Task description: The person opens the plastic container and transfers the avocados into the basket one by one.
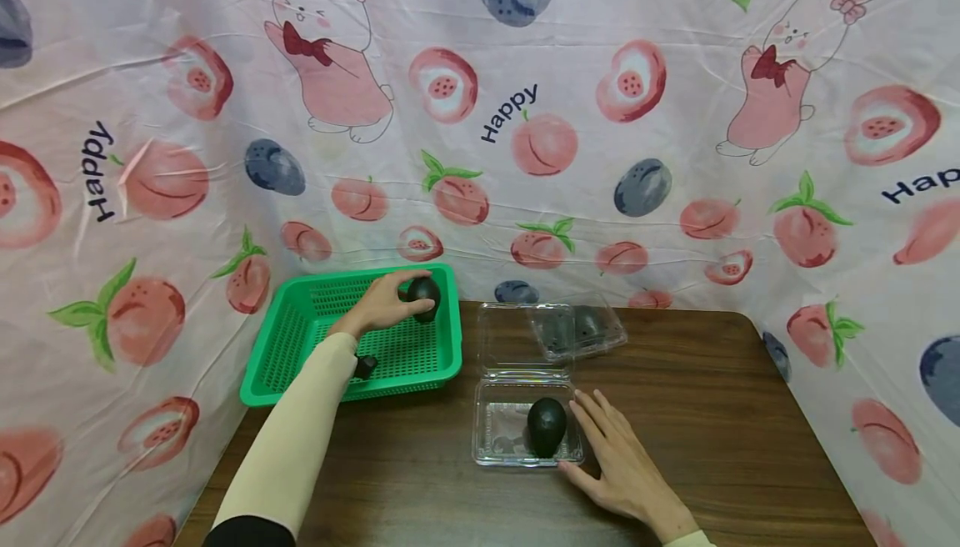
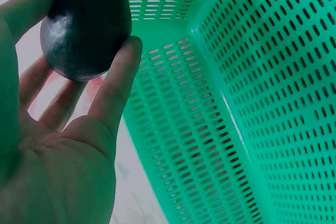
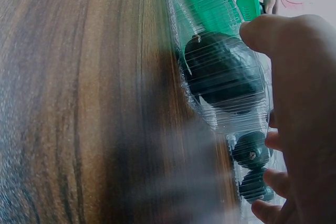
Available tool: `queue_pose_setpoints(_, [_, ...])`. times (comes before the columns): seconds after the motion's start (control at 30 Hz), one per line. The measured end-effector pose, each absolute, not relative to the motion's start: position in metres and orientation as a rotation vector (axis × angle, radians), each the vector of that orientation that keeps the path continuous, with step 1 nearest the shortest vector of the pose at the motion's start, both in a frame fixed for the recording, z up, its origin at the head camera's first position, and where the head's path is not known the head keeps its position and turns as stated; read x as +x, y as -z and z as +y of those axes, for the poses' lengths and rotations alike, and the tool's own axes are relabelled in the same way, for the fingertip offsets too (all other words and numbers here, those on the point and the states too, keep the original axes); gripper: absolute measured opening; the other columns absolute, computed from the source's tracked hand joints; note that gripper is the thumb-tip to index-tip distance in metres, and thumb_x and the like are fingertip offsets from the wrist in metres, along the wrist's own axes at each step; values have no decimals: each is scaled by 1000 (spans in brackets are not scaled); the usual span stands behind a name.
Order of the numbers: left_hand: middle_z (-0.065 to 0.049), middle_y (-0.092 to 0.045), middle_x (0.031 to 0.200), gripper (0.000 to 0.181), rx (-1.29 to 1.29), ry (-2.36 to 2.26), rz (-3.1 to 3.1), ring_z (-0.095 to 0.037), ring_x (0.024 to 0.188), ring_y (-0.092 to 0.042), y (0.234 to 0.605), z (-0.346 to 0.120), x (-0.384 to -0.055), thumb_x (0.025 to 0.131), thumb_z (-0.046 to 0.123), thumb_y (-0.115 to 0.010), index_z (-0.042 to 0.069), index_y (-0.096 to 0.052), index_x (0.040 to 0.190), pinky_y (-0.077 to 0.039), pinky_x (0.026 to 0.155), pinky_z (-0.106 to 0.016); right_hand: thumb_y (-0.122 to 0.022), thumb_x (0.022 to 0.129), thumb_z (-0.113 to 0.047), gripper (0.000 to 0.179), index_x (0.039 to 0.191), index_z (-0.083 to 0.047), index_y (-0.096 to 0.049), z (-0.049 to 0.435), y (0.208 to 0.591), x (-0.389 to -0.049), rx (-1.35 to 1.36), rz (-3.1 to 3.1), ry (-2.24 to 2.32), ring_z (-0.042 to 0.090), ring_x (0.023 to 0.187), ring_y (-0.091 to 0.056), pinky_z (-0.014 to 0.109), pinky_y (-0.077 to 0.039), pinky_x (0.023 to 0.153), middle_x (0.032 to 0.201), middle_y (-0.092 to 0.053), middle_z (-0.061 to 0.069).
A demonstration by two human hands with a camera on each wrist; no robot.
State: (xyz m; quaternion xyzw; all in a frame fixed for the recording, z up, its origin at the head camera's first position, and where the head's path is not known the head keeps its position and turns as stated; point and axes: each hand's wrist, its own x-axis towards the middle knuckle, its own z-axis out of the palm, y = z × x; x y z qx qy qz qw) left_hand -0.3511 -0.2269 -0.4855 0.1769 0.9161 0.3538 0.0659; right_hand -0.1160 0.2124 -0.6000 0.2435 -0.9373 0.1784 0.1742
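My left hand (image 1: 384,303) grips a dark avocado (image 1: 423,298) between thumb and fingers, at the right side of the green basket (image 1: 258,380). The left wrist view shows the avocado (image 2: 86,24) held near the fingertips, beside the basket's slotted wall (image 2: 278,77). An open clear plastic clamshell box (image 1: 495,455) lies on the table with one avocado (image 1: 547,428) in the right part of its base. My right hand (image 1: 618,464) is spread at the right edge of this box, its fingers straight. In the right wrist view, the avocado (image 3: 223,69) shows through the clear wall.
Behind the open box's raised lid (image 1: 525,338) sits a second, closed clear box (image 1: 611,338) with two avocados (image 3: 251,150) inside. A brown wooden table (image 1: 712,414) carries everything. Printed fabric (image 1: 555,72) hangs behind and at both sides.
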Motion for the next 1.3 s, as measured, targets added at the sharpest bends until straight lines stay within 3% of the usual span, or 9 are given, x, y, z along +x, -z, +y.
queue_pose_setpoints(0.1, [-24, -47, 175, 71, 515, -1051, 2746, -48, 131, -72, 489, -227, -353, 108, 43, -77, 19, -52, 170, -60, 107, -64, -88, 94, -51, 92, 166, -5, -55, 210, 600, -113, 673, -2673, -503, 50, 159, -49, 46, -29, 143, 176, -52, 14])
queue_pose_setpoints(0.2, [-25, -45, 177, 70, 499, -1036, 2732, -49, 136, -69, 493, -228, -354, 109, 43, -76, 19, -52, 171, -58, 111, -67, -88, 95, -51, 92, 166, -4, -55, 208, 599, -111, 671, -2677, -495, 51, 159, -50, 69, -49, 121, 176, -52, 15])
queue_pose_setpoints(0.43, [-26, -43, 178, 70, 500, -1038, 2706, -52, 156, -50, 505, -230, -358, 110, 40, -75, 17, -51, 171, -50, 120, -72, -88, 94, -50, 92, 166, -3, -55, 204, 598, -106, 666, -2681, -515, 52, 159, -49, 72, -49, 120, 176, -51, 15])
queue_pose_setpoints(0.67, [-28, -39, 179, 70, 477, -1043, 2667, -55, 163, -40, 514, -232, -360, 111, 36, -74, 14, -49, 172, -46, 124, -74, -87, 96, -51, 91, 167, -4, -54, 200, 597, -99, 655, -2692, -518, 53, 159, -49, 74, -51, 119, 177, -50, 15])
queue_pose_setpoints(1.0, [-27, -39, 180, 70, 457, -1008, 2647, -53, 161, -44, 524, -236, -364, 111, 36, -74, 14, -48, 173, -47, 125, -72, -87, 96, -51, 91, 166, -4, -54, 192, 595, -91, 636, -2697, -509, 53, 158, -49, 72, -50, 120, 177, -51, 15])
queue_pose_setpoints(1.3, [-26, -36, 182, 70, 479, -965, 2623, -54, 163, -40, 526, -235, -365, 111, 36, -73, 14, -47, 173, -45, 126, -73, -87, 95, -51, 91, 165, -2, -55, 186, 594, -82, 616, -2695, -507, 52, 158, -50, 72, -51, 119, 175, -52, 17])
